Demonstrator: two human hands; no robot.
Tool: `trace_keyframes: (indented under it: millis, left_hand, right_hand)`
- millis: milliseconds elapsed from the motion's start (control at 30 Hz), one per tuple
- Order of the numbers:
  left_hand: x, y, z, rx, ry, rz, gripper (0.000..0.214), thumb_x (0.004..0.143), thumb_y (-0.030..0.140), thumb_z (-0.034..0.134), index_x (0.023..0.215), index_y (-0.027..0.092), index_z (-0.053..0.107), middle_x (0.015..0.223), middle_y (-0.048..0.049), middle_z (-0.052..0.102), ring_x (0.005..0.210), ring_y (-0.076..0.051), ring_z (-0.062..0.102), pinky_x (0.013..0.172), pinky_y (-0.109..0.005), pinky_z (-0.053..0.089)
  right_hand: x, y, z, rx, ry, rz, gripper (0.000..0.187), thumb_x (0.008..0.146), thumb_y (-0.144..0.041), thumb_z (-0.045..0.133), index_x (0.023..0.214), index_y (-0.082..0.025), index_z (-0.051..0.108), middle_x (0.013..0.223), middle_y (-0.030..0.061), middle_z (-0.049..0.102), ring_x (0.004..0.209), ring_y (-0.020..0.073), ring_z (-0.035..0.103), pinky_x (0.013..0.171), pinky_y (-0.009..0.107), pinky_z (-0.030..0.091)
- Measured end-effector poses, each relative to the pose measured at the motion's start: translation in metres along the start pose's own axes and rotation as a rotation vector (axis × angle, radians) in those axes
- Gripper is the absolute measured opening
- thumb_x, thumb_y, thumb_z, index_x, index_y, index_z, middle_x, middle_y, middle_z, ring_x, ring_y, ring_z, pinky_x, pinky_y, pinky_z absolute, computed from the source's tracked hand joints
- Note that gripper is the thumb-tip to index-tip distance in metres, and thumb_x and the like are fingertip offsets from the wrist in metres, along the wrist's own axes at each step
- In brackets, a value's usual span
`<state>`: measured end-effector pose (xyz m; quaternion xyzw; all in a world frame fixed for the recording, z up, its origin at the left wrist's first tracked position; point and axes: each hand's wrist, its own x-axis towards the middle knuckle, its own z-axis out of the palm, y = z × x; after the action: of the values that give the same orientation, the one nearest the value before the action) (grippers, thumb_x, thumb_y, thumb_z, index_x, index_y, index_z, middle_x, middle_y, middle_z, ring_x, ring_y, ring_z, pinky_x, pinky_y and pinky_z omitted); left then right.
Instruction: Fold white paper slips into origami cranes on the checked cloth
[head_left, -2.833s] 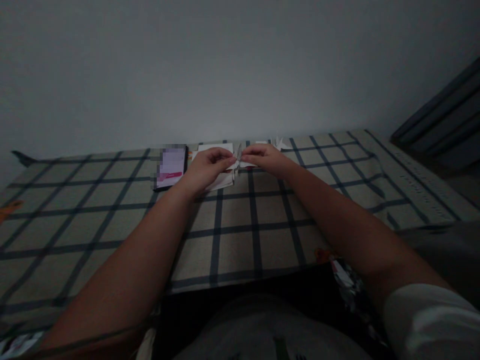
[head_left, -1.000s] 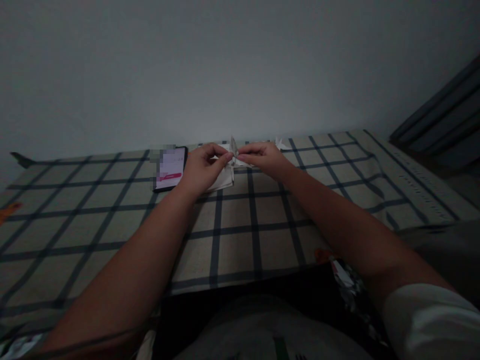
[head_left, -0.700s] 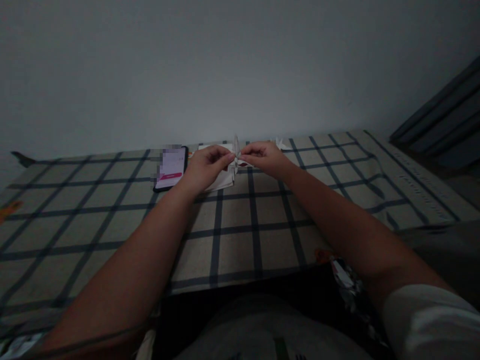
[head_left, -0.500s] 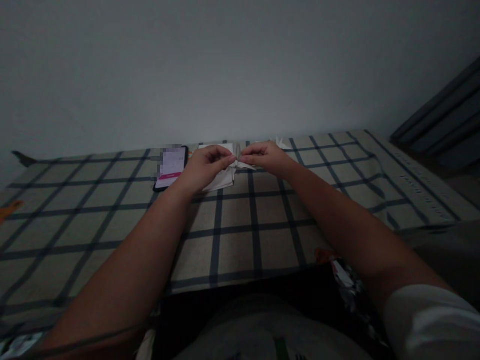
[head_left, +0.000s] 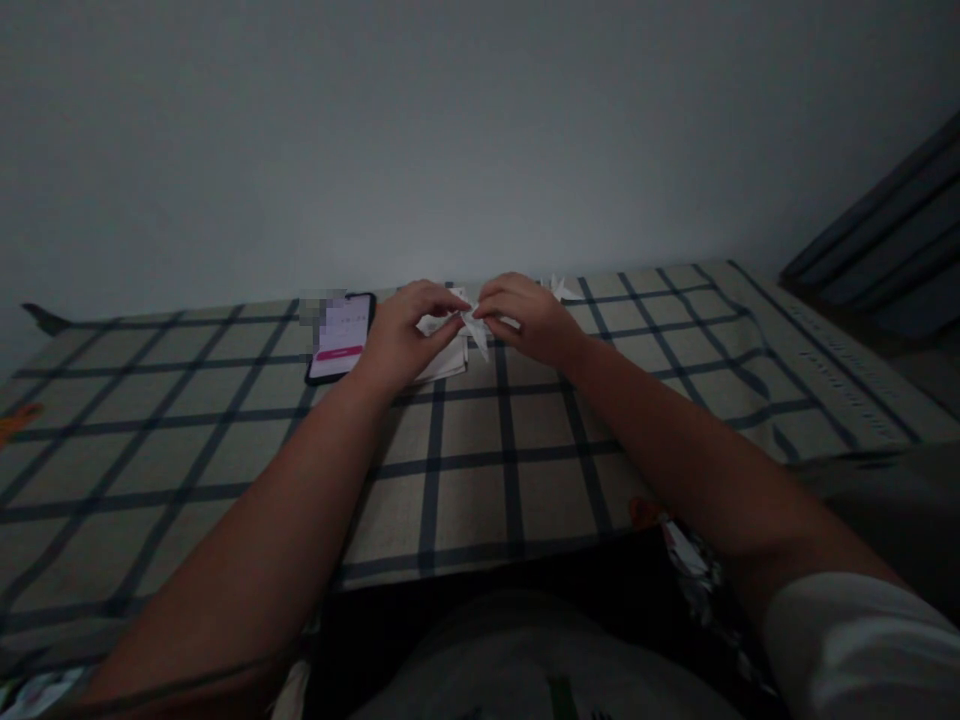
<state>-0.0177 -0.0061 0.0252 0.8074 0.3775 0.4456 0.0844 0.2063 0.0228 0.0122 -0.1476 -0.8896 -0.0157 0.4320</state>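
Between my two hands is a small folded white paper figure (head_left: 477, 332), with pointed flaps; one tip hangs down toward me. My left hand (head_left: 414, 328) pinches its left side between thumb and fingers. On its right side, my right hand (head_left: 529, 318) grips it with thumb and fingertips. The fingers cover part of the folds. Under and behind my left hand lie white paper sheets (head_left: 448, 362), partly hidden. Beyond my right hand rests another folded white paper piece (head_left: 561, 289) with pointed tips.
A phone (head_left: 342, 340) with a lit screen lies left of my left hand. The checked tablecloth (head_left: 472, 500) covers the table, which meets a plain wall (head_left: 480, 140). A dark curtain (head_left: 885, 240) hangs at the far right.
The paper figure has turned, so a pointed flap that stuck out to the right now points down toward me. My right hand's fingers have shifted and curled more.
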Motion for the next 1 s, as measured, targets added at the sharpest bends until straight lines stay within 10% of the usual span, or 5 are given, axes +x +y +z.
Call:
trace_keyframes:
  millis: [567,1000]
  left_hand:
    - [-0.007,0.007,0.018,-0.196,0.22,-0.206,0.028,0.081,0.037,0.077,0.103,0.021,0.07,0.093,-0.0031,0.073,0.083,-0.015,0.071,0.076,-0.027,0.057]
    - [-0.011,0.005,0.028,-0.282,0.28,-0.237,0.032,0.08,0.031,0.076,0.109,0.021,0.067,0.096,-0.0027,0.072,0.085,-0.014,0.07,0.071,-0.023,0.056]
  right_hand:
    - [-0.002,-0.01,0.009,-0.059,0.092,0.067,0.018,0.1,-0.018,0.048,0.103,-0.019,0.065,0.104,0.0099,0.067,0.102,0.0211,0.061,0.092,0.039,0.05]
    - [0.0,-0.011,0.032,0.429,0.273,0.633,0.027,0.09,-0.037,0.067,0.11,-0.02,0.062,0.099,0.0053,0.066,0.093,0.0164,0.066,0.086,0.031,0.056]
